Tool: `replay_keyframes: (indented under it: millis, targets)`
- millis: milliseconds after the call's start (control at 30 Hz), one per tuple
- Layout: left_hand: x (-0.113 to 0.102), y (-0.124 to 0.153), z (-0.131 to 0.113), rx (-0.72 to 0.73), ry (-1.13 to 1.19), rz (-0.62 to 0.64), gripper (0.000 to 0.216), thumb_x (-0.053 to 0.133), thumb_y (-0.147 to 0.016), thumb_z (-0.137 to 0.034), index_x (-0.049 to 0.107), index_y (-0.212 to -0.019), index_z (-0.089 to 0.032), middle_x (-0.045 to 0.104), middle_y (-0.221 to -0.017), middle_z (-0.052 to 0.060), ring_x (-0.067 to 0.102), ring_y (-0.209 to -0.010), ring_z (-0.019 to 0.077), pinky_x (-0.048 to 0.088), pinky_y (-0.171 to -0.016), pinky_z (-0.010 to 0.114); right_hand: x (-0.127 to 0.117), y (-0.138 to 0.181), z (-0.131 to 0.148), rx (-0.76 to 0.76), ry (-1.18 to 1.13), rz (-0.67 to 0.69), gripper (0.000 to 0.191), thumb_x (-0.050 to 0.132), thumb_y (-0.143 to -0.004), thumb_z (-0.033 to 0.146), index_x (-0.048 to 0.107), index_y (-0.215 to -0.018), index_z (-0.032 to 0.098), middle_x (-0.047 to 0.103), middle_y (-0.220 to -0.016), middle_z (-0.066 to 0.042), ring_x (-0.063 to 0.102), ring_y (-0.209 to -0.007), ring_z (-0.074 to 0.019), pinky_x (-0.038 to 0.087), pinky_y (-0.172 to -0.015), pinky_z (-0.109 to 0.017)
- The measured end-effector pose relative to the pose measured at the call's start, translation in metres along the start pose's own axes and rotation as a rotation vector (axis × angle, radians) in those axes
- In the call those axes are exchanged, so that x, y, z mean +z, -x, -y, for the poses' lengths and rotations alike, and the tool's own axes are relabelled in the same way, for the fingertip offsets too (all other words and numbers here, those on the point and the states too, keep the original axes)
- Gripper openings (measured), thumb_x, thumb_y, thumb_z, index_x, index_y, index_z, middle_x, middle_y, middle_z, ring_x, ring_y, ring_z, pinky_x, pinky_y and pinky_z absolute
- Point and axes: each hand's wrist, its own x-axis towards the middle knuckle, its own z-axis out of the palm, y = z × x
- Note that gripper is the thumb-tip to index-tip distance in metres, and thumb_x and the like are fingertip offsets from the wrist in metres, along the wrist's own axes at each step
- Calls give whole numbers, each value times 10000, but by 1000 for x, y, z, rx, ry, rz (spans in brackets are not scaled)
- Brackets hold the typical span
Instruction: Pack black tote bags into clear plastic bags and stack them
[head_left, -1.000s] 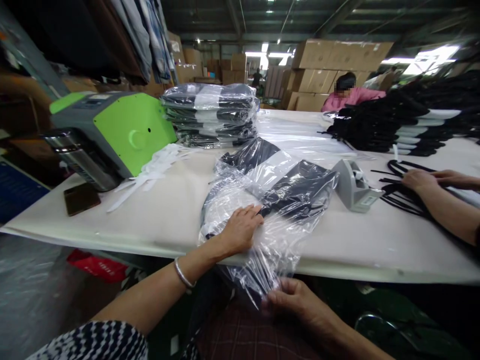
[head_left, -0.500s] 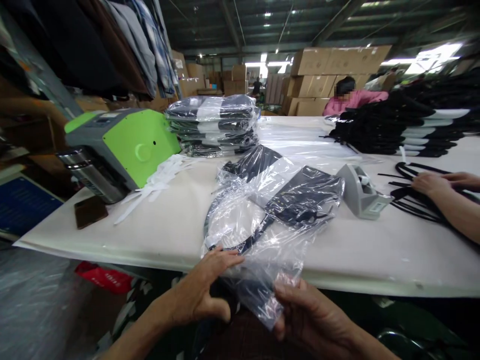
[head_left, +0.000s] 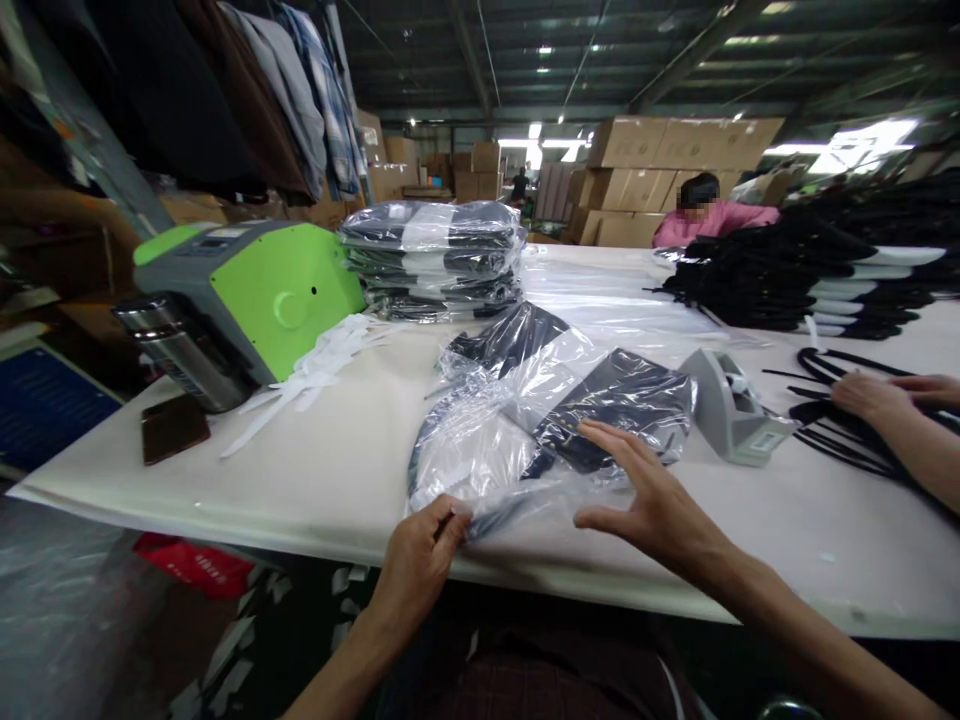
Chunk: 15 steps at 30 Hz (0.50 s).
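A clear plastic bag point(head_left: 517, 420) with a dark folded garment point(head_left: 622, 405) inside lies on the white table point(head_left: 315, 470) in front of me. My left hand point(head_left: 420, 555) pinches the bag's near edge at the table's front. My right hand point(head_left: 652, 500) lies with fingers stretched out on the bag's near right part, just in front of the dark garment.
A green and grey machine point(head_left: 247, 290) stands at the left, with a metal flask point(head_left: 180, 350) and a phone point(head_left: 174, 428) by it. A stack of bagged garments point(head_left: 435, 255) sits behind. A grey tape dispenser point(head_left: 739, 405) is right of the bag. A co-worker's hands point(head_left: 892, 395) handle black straps.
The bag's hanging end has been brought up onto the table. My right hand rose from under the table edge onto the bag and opened. My left hand shifted to the bag's near edge.
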Motion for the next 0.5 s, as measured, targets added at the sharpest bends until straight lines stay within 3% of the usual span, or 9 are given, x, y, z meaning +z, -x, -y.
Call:
replay_keyframes:
  millis: [100,167,233,267,400,500]
  targets:
    - [-7,-5,-8,-44,63,56,266,521,-940,-488,650,-886,-263,678,-773,0,642,-753,205,450,-720,318,16,-22,-12,25,-53,148,215,708,-842,410,756,-976,249,737,-1004,-36,661,-952,-244,498,-877,-352]
    - [-11,-12,-16,-48,131,44,373,667,-832,-490,625,-1136,-278,712,-960,33,661,-869,232,487,-788,344,27,-34,-13,74,-110,179,237,610,-909,383,727,-780,221,704,-750,-4,636,-714,-179,464,-677,-279]
    - [-12,-22,-25,-33,212,6,694,776,-720,-456,507,-1338,-286,684,-1151,72,653,-1003,254,501,-874,373,35,-42,-13,109,-164,166,250,595,-910,373,690,-747,209,660,-670,11,596,-634,-153,418,-601,-257]
    - [-12,-30,-30,-26,248,-11,740,781,-715,-449,476,-1368,-282,672,-1176,80,646,-1034,255,500,-899,379,38,-44,-13,119,-188,167,244,592,-908,371,679,-751,206,646,-659,14,586,-620,-147,410,-587,-252]
    - [-7,-63,-48,-34,349,-64,383,631,-869,-478,606,-1158,-229,675,-873,24,657,-848,195,505,-806,327,38,-45,-21,129,-228,176,223,617,-893,391,673,-786,203,620,-675,17,554,-612,-136,396,-575,-246]
    - [-4,-87,-54,-33,418,-73,300,626,-872,-492,649,-908,-196,638,-720,-6,625,-697,157,491,-698,279,27,-36,-38,165,-204,206,194,731,-818,399,699,-854,211,620,-681,29,537,-627,-136,377,-572,-242]
